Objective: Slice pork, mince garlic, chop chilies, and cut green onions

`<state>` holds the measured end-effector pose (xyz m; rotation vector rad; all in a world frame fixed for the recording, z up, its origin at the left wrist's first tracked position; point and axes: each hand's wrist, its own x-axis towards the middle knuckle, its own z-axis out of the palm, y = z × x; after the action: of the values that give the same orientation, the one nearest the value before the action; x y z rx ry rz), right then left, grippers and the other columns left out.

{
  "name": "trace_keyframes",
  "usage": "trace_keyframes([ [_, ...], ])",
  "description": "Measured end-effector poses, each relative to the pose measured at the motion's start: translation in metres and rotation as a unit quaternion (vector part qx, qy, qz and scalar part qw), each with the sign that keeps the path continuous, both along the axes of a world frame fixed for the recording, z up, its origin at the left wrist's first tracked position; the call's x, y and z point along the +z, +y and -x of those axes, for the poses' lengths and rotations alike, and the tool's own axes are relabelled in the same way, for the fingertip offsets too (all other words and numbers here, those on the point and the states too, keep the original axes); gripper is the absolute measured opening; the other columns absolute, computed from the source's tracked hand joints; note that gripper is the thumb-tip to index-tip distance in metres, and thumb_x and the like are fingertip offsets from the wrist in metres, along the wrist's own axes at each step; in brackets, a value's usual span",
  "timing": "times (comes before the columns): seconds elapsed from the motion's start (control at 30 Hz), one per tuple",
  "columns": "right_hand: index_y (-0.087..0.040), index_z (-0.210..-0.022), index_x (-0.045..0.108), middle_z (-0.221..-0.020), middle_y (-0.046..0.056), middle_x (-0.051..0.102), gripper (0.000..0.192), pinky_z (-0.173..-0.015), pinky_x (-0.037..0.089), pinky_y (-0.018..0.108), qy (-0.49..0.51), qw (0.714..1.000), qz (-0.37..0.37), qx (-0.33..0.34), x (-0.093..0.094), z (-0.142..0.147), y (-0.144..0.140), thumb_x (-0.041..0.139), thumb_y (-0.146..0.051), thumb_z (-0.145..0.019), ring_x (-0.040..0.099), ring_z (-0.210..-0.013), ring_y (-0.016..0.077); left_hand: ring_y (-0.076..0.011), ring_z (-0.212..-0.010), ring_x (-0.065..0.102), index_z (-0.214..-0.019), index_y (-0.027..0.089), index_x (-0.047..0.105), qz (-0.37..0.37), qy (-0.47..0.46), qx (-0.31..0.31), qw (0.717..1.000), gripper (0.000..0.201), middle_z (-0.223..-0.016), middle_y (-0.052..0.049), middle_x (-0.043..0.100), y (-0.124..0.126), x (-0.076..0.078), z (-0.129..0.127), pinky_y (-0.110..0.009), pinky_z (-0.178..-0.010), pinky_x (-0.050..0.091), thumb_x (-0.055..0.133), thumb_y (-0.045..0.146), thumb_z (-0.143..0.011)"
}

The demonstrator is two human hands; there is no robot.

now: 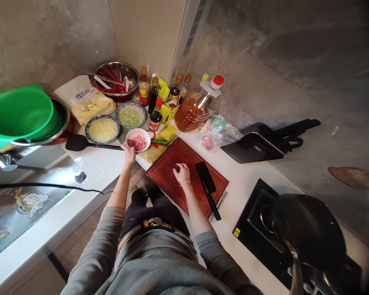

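My left hand (129, 154) grips the rim of a small white bowl (145, 149), tilted slightly towards me. Sliced pink raw meat (137, 142) lies inside it. Over the reddish-brown cutting board (166, 156), my right hand (182, 173) is low, thumb and fingers curved and apart, with nothing visible between them. A few tiny scraps lie near its fingertips. To its right, a black cleaver (206, 180) rests on the board, its handle reaching over the near edge. Just beyond the small bowl are patterned bowls of pale shreds (103, 129) and chopped light-green pieces (130, 115).
Seasoning bottles (155, 116) and a large oil jug (192, 112) stand at the back corner. A black spatula (76, 142) lies left, near a green colander (21, 112) and the sink (6, 221). Right are a knife block (252, 145) and a wok (309, 233) on the cooktop.
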<state>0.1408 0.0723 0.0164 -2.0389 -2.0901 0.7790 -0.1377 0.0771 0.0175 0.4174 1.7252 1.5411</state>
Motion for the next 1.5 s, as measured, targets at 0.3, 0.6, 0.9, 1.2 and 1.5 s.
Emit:
trace_keyframes([
  [0.3, -0.018, -0.101, 0.064, -0.109, 0.011, 0.058, 0.026, -0.088, 0.040, 0.038, 0.026, 0.997, -0.041, -0.062, -0.006, -0.004, 0.002, 0.052, -0.025, -0.078, 0.049, -0.106, 0.0243, -0.0245, -0.097, 0.060, -0.122, 0.015, 0.031, 0.080, 0.000, 0.050, 0.996, 0.053, -0.134, -0.019, 0.036, 0.040, 0.003, 0.036, -0.041, -0.065, 0.059, 0.044, 0.005, -0.071],
  [0.6, -0.019, -0.074, 0.058, -0.085, 0.008, 0.061, 0.005, -0.079, 0.042, 0.034, 0.129, 0.982, -0.133, -0.031, -0.011, 0.014, 0.015, 0.055, -0.021, -0.071, 0.051, -0.084, 0.0205, -0.0240, -0.101, 0.060, -0.129, 0.013, 0.035, 0.148, 0.044, 0.076, 0.985, 0.046, -0.132, -0.019, 0.043, 0.027, -0.017, 0.041, -0.031, -0.061, 0.058, 0.043, 0.018, -0.085],
  [0.9, -0.021, -0.056, 0.043, -0.055, -0.004, 0.046, 0.008, -0.056, 0.039, 0.023, 0.302, 0.934, -0.105, 0.157, 0.023, 0.115, 0.020, 0.048, -0.016, -0.061, 0.044, -0.053, 0.0111, -0.0099, -0.058, 0.062, -0.119, 0.015, 0.043, 0.089, 0.058, 0.171, 0.979, 0.043, -0.093, -0.006, 0.060, -0.037, -0.005, 0.031, -0.023, -0.057, 0.051, 0.056, 0.019, -0.078],
  [1.2, -0.019, -0.080, 0.064, -0.084, 0.006, 0.068, 0.020, -0.079, 0.047, 0.032, 0.293, 0.789, 0.046, 0.538, 0.035, 0.328, -0.104, 0.056, -0.024, -0.062, 0.061, -0.083, 0.0208, -0.0063, -0.057, 0.052, -0.079, 0.015, 0.055, 0.025, 0.108, 0.485, 0.868, 0.015, -0.064, 0.004, 0.054, -0.289, 0.029, 0.066, -0.020, -0.061, 0.044, 0.064, 0.017, -0.067],
  [1.5, -0.013, -0.102, 0.067, -0.108, 0.014, 0.068, 0.039, -0.095, 0.045, 0.043, 0.244, 0.624, 0.230, 0.706, 0.012, 0.435, -0.426, 0.053, -0.030, -0.070, 0.062, -0.103, 0.0254, -0.0082, -0.060, 0.059, -0.081, 0.013, 0.061, -0.033, 0.076, 0.639, 0.765, 0.010, -0.070, 0.000, 0.063, -0.523, 0.025, 0.040, -0.021, -0.061, 0.048, 0.058, 0.012, -0.071],
])
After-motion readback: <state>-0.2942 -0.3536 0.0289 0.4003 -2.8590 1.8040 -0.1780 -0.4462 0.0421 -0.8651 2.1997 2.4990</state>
